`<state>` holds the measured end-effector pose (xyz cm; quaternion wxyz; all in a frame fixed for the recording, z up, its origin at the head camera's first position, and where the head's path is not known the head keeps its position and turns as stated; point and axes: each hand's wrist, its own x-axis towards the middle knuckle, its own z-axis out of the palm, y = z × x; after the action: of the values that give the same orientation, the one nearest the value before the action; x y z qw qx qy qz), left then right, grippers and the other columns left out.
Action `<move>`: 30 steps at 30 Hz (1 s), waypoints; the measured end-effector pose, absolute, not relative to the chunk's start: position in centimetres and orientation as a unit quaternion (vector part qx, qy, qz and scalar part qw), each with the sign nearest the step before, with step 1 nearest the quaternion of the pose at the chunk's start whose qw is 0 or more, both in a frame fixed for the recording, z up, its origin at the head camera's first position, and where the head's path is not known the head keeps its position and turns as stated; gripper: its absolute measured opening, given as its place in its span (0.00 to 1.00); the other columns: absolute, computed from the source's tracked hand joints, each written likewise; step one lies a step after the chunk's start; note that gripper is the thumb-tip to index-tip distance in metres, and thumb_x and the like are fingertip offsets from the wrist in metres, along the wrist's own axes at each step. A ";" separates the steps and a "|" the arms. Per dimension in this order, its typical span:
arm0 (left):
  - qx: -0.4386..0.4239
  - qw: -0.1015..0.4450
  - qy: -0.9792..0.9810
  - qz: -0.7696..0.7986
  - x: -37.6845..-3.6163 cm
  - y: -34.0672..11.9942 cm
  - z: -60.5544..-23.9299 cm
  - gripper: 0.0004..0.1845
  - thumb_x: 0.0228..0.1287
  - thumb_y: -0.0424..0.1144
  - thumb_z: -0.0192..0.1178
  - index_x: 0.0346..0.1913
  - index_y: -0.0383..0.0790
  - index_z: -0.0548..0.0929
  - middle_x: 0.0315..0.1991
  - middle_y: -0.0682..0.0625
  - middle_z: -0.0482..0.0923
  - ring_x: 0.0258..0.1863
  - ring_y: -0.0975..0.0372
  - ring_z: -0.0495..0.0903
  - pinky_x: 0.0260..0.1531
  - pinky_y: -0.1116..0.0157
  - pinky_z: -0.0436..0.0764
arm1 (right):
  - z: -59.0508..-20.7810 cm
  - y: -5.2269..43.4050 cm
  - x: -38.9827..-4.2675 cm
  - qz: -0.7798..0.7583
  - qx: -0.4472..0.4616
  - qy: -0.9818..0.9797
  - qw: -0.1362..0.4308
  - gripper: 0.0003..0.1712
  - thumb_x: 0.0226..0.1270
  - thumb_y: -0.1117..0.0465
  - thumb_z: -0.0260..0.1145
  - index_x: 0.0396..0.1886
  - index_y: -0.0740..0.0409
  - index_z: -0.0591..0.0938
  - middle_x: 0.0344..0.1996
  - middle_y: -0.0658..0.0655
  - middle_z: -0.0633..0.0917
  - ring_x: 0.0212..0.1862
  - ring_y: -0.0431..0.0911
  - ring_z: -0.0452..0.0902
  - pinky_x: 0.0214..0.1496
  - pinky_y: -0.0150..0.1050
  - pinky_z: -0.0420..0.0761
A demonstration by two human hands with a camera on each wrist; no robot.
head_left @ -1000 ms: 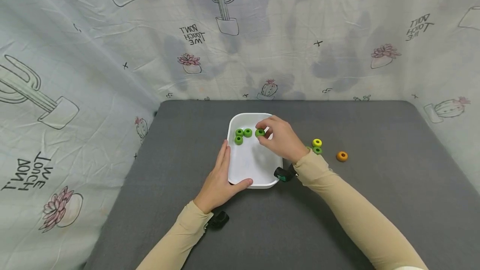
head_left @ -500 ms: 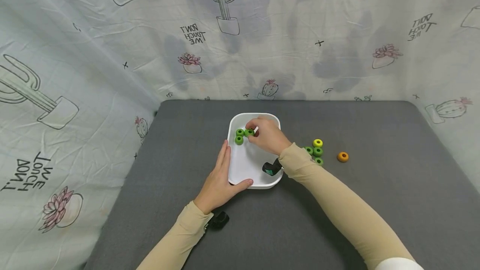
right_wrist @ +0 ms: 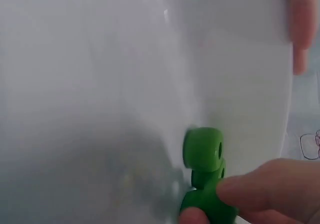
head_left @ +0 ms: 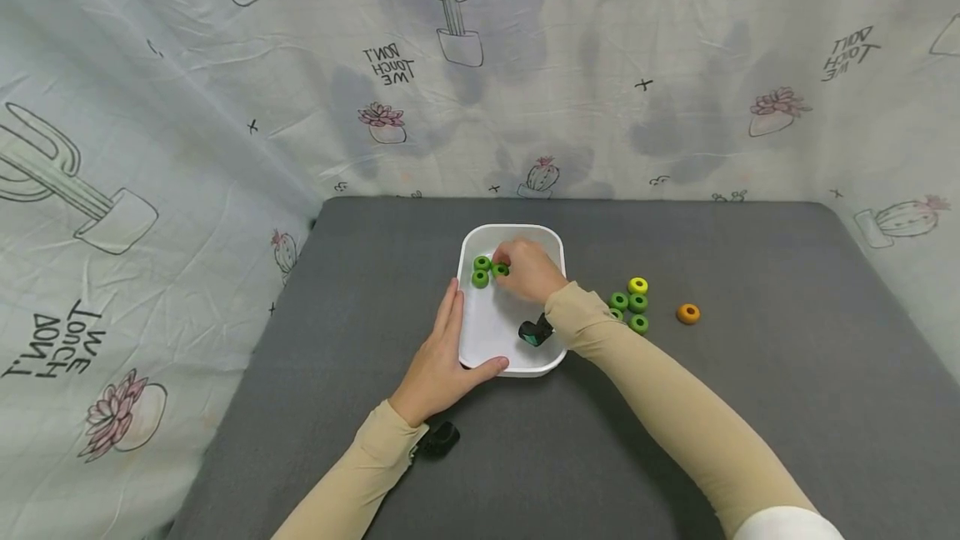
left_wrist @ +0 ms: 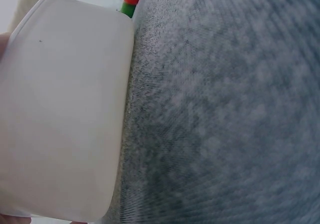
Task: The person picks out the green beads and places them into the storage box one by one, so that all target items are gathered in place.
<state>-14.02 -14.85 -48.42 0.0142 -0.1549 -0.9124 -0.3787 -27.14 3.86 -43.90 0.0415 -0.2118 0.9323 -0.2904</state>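
Now, in the head view, the left hand (head_left: 431,369) lies straight-fingered along the white tray (head_left: 483,327), seemingly to steady it; the right hand (head_left: 531,271) pinches a green bead (head_left: 500,271) inside. The left wrist view shows the supporting desk (left_wrist: 225,108); the right, two more beads (right_wrist: 201,149) just beside.

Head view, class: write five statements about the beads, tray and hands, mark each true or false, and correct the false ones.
1. The right hand pinches a green bead. True.
2. The left hand holds the yellow bead. False: it touches the white tray.
3. The orange bead is inside the tray. False: it lies on the gray table.
4. The yellow bead is outside the tray. True.
5. The orange bead lies farther right than the yellow one. True.
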 end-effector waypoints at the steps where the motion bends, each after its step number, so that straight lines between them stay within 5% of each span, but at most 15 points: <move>1: -0.155 0.014 -0.912 -0.379 -14.0 -14.9 -48.4 0.65 0.61 0.66 0.69 0.85 0.38 0.40 0.87 0.54 0.30 0.82 0.51 0.55 0.69 0.44 0.70 | -44.0 3.8 -27.1 -0.289 -0.211 0.933 0.044 0.13 0.64 0.68 0.73 0.48 0.64 0.88 0.44 0.62 0.86 0.47 0.52 0.79 0.55 0.48 0.79; 30: -0.150 0.016 -0.914 -0.376 -14.0 -14.8 -48.5 0.65 0.61 0.68 0.68 0.85 0.35 0.43 0.86 0.58 0.29 0.81 0.49 0.57 0.69 0.43 0.70 | -44.4 4.0 -27.2 -0.304 -0.204 0.928 0.066 0.16 0.65 0.67 0.72 0.52 0.64 0.87 0.47 0.63 0.86 0.50 0.54 0.81 0.55 0.48 0.81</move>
<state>-13.98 -14.84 -48.48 0.0156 -0.1501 -0.9143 -0.3759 -27.24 3.95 -44.43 0.0655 -0.2043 0.9280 -0.3045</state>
